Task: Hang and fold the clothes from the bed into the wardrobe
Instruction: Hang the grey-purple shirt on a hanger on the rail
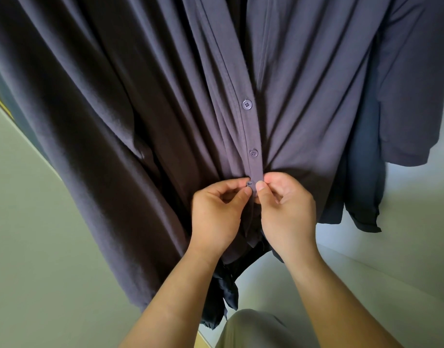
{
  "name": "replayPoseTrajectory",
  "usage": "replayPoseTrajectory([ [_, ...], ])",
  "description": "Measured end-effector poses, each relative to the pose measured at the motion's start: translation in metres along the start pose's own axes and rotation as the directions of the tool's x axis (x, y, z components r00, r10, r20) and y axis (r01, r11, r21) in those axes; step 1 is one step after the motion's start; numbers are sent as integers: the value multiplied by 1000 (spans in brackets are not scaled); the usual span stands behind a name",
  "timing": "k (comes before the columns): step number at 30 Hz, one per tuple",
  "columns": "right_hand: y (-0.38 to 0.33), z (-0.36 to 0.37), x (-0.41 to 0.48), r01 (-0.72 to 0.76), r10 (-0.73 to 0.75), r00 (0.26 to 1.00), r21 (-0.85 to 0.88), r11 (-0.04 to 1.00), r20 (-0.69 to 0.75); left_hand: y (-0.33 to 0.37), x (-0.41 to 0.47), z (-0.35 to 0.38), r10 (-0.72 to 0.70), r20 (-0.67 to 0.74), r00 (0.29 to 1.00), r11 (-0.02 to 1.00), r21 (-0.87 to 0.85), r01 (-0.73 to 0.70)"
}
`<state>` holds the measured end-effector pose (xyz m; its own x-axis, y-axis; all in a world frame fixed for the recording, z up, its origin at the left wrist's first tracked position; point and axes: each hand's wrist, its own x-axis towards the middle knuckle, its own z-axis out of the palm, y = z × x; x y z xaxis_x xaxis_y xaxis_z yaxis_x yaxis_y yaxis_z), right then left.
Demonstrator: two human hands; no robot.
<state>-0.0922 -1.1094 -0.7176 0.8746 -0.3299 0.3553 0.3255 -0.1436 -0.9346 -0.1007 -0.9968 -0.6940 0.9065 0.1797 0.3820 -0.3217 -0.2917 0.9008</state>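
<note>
Head view, nearest: a khaki trouser leg (pixel 251 330) shows at the bottom edge, under two bare forearms reaching forward.
Left hand: the left hand (pixel 216 212) is curled, with thumb and forefinger pinching a small dark button (pixel 249 183) at the edge of the shirt front.
Right hand: the right hand (pixel 286 209) is curled too, pinching the stitched button band (pixel 248 126) just beside that button. The fingertips of the two hands nearly touch.
Task's thing: a dark purple-grey button-front shirt (pixel 140 109) hangs from above and fills most of the frame. Its hanger is out of view, and its hem falls below the wrists.
Buttons above: an upper button (pixel 246 104) and a middle button (pixel 253 153) sit on the band and look fastened.
Farther back: a black crumpled cloth (pixel 223 297) hangs below the hem. To the right hang a dark blue garment (pixel 361 172) and a grey-purple garment (pixel 417 84). A pale green panel (pixel 27 222) stands at the left.
Step in hand: the shirt seems already hung, and the third button down is being done up to keep the front closed.
Next move calls for: easing the button fully through its hole while the right hand holds the band taut. After that, check lower down for more buttons; the hands hide that part of the band.
</note>
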Motion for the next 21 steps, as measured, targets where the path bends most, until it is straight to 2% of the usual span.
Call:
replayPoseTrajectory([
  [5,-3,-1,-1,-20,20,1000,49,999,4,0,0,-1,-4,18,1000,1000,-12,4],
  [11,-2,-4,1,-169,154,984,215,962,88,1,-1,-1,29,33,999,1000,-5,-28],
  [16,-5,-7,1,-179,135,976,274,945,171,1,-3,-4,65,53,997,998,16,-66],
  [21,-7,-7,2,-203,146,972,352,913,182,1,-1,-5,106,67,992,991,77,-111],
])
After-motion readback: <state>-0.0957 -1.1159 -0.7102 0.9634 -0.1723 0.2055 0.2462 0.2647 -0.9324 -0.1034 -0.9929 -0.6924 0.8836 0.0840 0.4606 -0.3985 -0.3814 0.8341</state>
